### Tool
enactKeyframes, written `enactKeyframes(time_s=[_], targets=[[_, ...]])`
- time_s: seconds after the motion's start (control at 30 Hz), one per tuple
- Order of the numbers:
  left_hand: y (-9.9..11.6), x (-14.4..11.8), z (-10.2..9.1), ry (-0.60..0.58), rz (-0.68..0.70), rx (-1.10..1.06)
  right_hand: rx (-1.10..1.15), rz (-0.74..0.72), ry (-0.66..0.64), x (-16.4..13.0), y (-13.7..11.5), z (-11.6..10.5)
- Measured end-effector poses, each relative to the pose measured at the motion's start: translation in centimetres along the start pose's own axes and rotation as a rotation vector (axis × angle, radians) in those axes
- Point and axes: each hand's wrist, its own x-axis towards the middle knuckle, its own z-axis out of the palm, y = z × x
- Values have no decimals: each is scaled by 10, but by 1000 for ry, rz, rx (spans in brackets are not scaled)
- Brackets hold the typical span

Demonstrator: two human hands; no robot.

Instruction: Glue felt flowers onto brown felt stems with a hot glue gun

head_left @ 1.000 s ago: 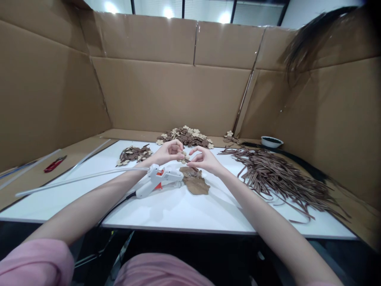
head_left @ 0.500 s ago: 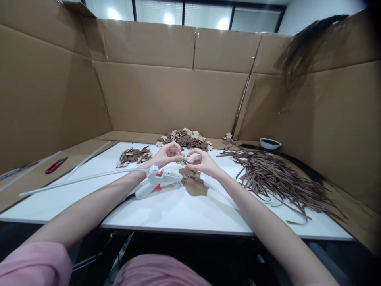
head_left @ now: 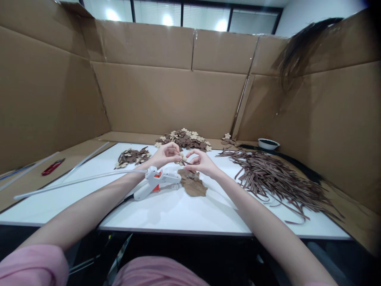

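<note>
Between the fingers of my left hand (head_left: 167,154) is a small beige flower cutout (head_left: 181,158). My right hand (head_left: 202,163), closed in a pinch, holds a thin brown strip (head_left: 187,162) whose end meets the flower. Both hands are raised over the white board, close together. Below them lies a brown leaf-like piece (head_left: 194,186), its surface partly glossy. A white glue gun (head_left: 151,183) with an orange trigger lies beside that piece, under my left wrist, a long glue stick (head_left: 80,183) sticking out of its back.
A heap of beige and brown flower cutouts (head_left: 189,140) lies behind my hands, with a smaller heap (head_left: 131,157) at left. Many brown strips (head_left: 276,178) spread over the right side. A white bowl (head_left: 268,143) stands at back right, a red cutter (head_left: 52,167) at far left. Cardboard walls (head_left: 166,95) enclose the table.
The view has shifted slightly. Both hands keep almost the same pose, with the flower and strip still held together.
</note>
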Motion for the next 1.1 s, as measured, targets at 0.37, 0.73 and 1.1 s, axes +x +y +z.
enactKeyframes(time_s=[0.37, 0.73, 1.1], targets=[[1, 0, -3, -49, 1, 13, 21, -10, -8, 0, 1, -1], [1, 1, -11, 1, 12, 50, 40, -26, -80, 2, 6, -9], [1, 0, -5, -35, -7, 10, 88, -81, -89, 2, 7, -3]])
